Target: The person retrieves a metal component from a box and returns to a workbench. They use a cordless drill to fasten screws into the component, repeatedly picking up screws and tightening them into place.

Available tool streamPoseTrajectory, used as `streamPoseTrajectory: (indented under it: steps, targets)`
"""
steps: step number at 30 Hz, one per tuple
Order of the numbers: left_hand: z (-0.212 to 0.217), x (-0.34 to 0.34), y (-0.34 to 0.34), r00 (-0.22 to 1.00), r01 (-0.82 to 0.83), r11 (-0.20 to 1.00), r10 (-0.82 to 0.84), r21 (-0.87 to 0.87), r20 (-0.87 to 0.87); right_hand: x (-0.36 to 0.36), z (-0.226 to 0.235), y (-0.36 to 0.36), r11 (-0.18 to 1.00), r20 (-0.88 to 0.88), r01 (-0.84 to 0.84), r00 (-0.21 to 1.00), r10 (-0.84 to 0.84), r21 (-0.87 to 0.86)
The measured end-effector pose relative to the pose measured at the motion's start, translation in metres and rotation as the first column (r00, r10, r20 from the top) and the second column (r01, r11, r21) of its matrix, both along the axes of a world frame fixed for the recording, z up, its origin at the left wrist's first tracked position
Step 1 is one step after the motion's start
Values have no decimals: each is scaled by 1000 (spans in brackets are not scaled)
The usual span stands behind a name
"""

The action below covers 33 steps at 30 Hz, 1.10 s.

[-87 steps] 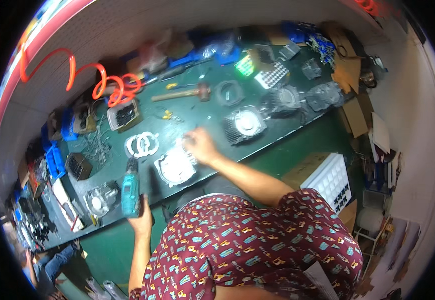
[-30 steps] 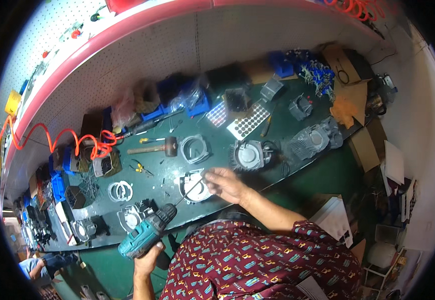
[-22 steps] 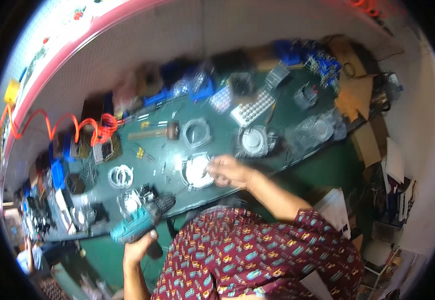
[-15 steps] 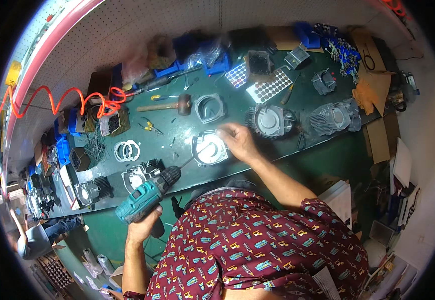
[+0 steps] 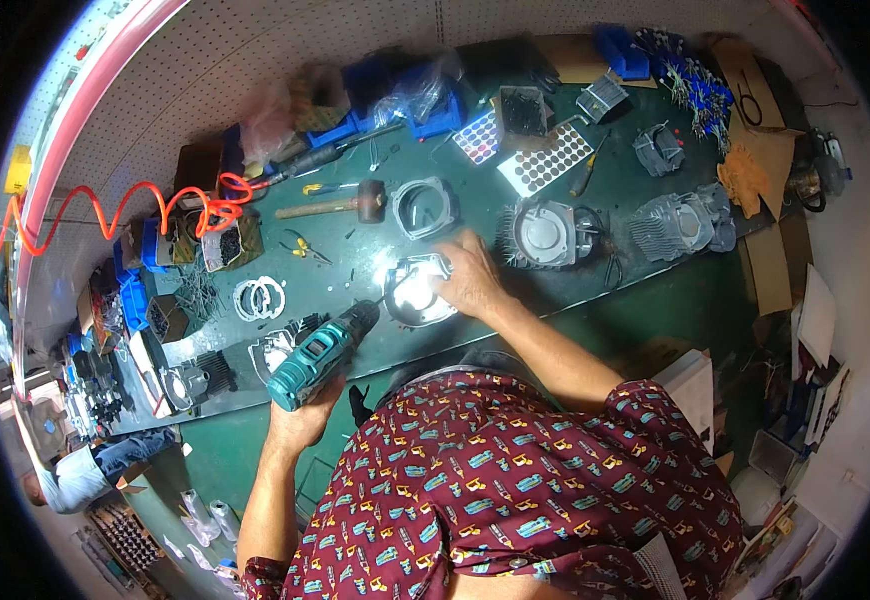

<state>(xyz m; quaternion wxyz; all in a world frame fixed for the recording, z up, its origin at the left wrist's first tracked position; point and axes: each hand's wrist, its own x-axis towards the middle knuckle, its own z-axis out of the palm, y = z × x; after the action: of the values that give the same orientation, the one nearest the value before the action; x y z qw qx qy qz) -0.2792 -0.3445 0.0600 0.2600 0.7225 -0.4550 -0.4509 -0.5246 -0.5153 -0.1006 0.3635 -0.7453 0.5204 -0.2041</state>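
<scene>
My left hand [image 5: 302, 415] is wrapped round the grip of a teal cordless drill [image 5: 313, 362]. The drill's black chuck points up and right, and its bit reaches the left rim of a round cast-metal housing [image 5: 417, 312]. Bright light washes out the inside of that housing, so what the bit's tip touches is hard to make out. On the housing's right edge, my right hand [image 5: 472, 278] grips the rim with bent fingers. Just beyond lies a grey metal ring frame [image 5: 423, 208]. Left of the drill, a finned cylinder part [image 5: 275, 347] is partly covered by it.
A mallet [image 5: 368, 202], yellow-handled pliers [image 5: 305, 248] and flat gaskets [image 5: 258, 298] lie to the left. Finned engine parts [image 5: 545, 235] stand to the right. Sticker sheets [image 5: 547, 160] and blue bins [image 5: 438, 116] are at the back. An orange coiled hose [image 5: 125, 205] hangs left. Another person [image 5: 75, 480] is far left.
The drill has moved right and up, bringing its bit to the housing's left rim. My right hand has shifted onto the housing's right edge.
</scene>
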Motion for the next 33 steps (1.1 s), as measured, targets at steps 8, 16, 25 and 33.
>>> streamPoseTrajectory:
  steps: [8,16,25,33]
  targets:
    - [24,-7,-24,992,116,991,-112,-60,62,-5,-15,-1,996,133,-72,989,66,43]
    - [70,-1,-105,864,412,900,-435,142,253,0,-16,0,987,172,-156,972,161,-46]
    - [69,-14,-149,583,556,726,-687,404,433,-3,-13,-2,990,108,-138,984,140,-26]
    - [72,-25,-148,520,531,712,-701,458,488,-1,-18,-1,990,140,-124,981,133,-69]
